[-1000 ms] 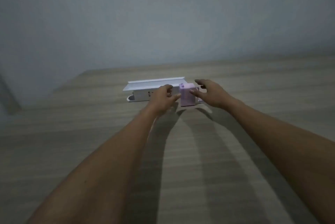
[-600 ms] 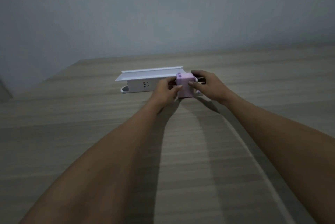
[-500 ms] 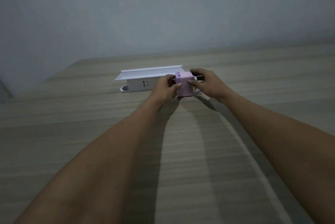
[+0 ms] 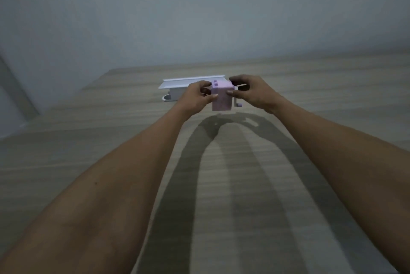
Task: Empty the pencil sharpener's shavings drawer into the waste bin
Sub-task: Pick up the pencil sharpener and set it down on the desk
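Pencil sharpener (image 4: 221, 98) was a small pink box, and it was held up in the air above the wooden counter (image 4: 221, 185), far from the camera and near the middle of the scene. The left hand (image 4: 195, 98) gripped its left side, with the thumb pressed on the near face. The right hand (image 4: 253, 93) gripped its right side, with the thumb on the near face too and the fingers curled over the far top edge. A little crank handle (image 4: 239, 105) stuck out low on the right side of the box. The dark shadow (image 4: 221, 122) of the box and both arms lay on the counter just under it. Behind the left hand, a white box with a long flat lid (image 4: 177, 85) sat on the counter, partly hidden. A plain grey wall (image 4: 199, 11) stood at the far end.
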### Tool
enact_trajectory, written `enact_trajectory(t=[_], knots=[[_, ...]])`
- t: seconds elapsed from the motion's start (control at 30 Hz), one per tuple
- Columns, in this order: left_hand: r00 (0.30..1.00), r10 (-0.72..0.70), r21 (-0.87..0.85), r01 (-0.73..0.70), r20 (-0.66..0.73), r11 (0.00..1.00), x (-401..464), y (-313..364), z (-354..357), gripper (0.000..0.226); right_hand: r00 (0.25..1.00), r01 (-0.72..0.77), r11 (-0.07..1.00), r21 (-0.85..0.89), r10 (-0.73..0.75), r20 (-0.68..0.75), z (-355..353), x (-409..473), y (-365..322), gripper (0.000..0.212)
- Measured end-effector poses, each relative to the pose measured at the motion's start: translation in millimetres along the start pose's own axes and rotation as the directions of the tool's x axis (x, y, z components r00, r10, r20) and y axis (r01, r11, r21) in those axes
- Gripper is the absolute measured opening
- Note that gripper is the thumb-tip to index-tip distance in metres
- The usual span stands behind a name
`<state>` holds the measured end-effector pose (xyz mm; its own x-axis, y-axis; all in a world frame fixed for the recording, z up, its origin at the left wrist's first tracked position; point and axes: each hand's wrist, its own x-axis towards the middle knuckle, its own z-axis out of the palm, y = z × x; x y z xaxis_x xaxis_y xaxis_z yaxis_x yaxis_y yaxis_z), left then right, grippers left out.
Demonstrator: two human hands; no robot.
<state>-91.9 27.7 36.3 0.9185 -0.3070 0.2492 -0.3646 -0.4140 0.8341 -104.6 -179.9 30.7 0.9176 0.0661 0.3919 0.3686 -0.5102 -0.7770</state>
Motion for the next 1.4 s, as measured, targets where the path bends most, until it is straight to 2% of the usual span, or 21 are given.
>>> enact_trajectory(t=[0.2,0.37,0.67,0.93,1.13,1.23,1.4], knots=[[0.996,0.044,0.025,-0.046,0.077,0.999,-66,21,-12,0.038,0.999,-0.017,0.999,0.033,0.016,0.049,-1,-60,-40,0.051],[0.993,0.014,-0.001,-0.014,0.115,1.000,-109,22,-12,0.038,0.997,-0.021,0.997,0.070,0.015,0.077,7,-106,-52,0.048],[0.993,-0.022,-0.020,0.024,0.116,1.000,-155,6,2,0.043,0.993,-0.051,0.999,0.010,0.050,0.111,17,-150,-49,0.055],[0.997,-0.031,-0.088,0.038,0.077,0.995,-163,-5,8,0.053,0.994,-0.051,0.996,0.074,0.044,0.099,23,-158,-40,0.055],[0.978,-0.076,-0.107,0.098,0.193,0.989,-162,-12,10,0.069,0.980,-0.122,0.983,0.141,0.097,0.174,26,-158,-32,0.061],[0.977,-0.085,-0.118,0.109,0.196,0.987,-158,-18,15,0.069,0.969,-0.155,0.973,0.169,0.117,0.218,28,-157,-28,0.057],[0.976,-0.080,-0.134,0.108,0.203,0.985,-155,-24,15,0.064,0.961,-0.175,0.977,0.123,0.142,0.237,29,-156,-22,0.050]])
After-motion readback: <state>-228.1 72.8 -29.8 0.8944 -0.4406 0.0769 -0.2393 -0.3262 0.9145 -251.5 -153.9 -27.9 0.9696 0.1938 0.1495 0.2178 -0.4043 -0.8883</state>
